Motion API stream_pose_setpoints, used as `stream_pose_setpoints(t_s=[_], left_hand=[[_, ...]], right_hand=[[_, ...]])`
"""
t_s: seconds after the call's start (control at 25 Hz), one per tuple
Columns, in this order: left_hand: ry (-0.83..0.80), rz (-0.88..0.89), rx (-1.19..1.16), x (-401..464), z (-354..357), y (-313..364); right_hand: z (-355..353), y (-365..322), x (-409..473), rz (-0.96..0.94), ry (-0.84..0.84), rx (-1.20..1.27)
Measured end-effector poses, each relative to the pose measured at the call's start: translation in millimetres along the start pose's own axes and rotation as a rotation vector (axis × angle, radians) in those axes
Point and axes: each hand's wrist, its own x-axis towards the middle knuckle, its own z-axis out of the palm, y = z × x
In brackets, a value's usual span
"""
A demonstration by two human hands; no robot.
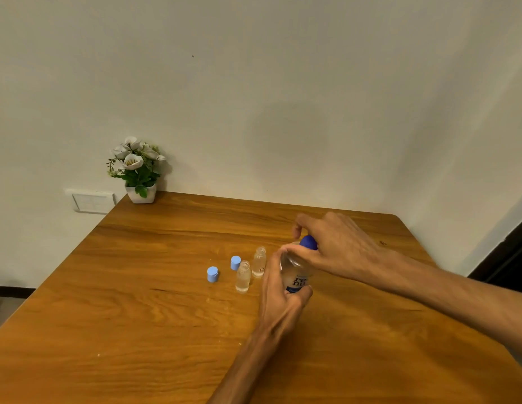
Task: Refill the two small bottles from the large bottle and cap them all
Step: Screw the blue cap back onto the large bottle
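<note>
Hands [286, 275] [335, 246] grip large bottle [297, 279]; small bottles [242, 277] just beside.

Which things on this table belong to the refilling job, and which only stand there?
Job: large bottle, its dark blue cap, two open small bottles, two light blue caps.
Not job: flower pot, wall socket.

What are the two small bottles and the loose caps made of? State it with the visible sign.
Small bottles: clear, glossy, see-through walls; glass or hard plastic, cannot tell which. Loose caps: opaque light-blue, matte and evenly coloured, probably moulded plastic.
</note>
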Motion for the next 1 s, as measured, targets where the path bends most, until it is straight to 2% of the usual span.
stream_pose_setpoints(t_s=[0.16,0.36,0.56,0.64,1.0], left_hand=[[0.000,-0.020,-0.017,2,1,-8],[0.003,-0.036,-0.029,4,2,-14],[0.009,-0.029,-0.047,4,1,-15],[0.002,-0.029,-0.048,4,1,-15],[0.015,-0.039,-0.062,3,0,-13]], right_hand=[[8,3,-3,-0.059,-0.107,0.037],[-8,10,-3,-0.110,-0.338,-0.001],[-13,6,7,-0.152,-0.247,-0.361],[-10,8,12,-0.152,-0.230,-0.413],[11,5,-1,-0.157,-0.172,-0.150]])
